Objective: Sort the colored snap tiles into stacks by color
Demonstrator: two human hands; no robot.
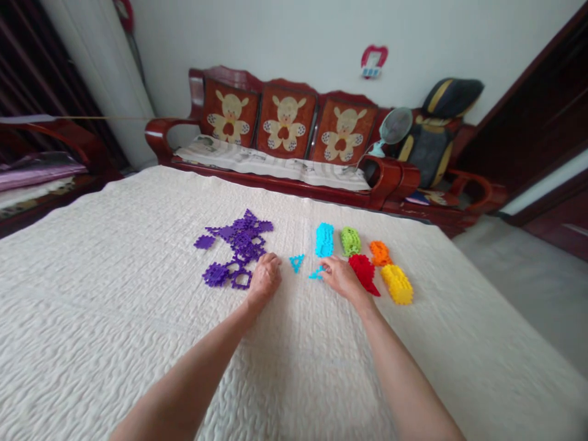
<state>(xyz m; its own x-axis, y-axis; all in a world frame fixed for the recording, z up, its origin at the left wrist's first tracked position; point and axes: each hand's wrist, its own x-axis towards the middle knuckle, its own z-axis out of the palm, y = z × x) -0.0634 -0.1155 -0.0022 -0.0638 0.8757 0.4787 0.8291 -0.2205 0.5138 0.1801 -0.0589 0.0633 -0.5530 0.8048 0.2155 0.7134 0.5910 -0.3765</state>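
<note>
My right hand [340, 277] pinches a light-blue triangular plastic building piece [316, 273] just above or on the white quilted cover. A second light-blue triangle piece [296, 263] lies between my two hands. Beside the loose heap of purple interlocking pieces [243, 236] rests my left hand [266, 275], its fingers curled in; whatever may be inside them is hidden. A purple piece with an open centre [241, 280] lies just left of that hand. Beyond my right hand stands a stack of light-blue pieces [324, 239].
Right of the blue stack are green pieces [350, 241], red pieces [362, 273], orange pieces [380, 253] and a yellow stack [397, 284]. The quilted cover [138, 306] spreads under everything. Behind it stand a wooden sofa [275, 174] and a small fan [395, 125].
</note>
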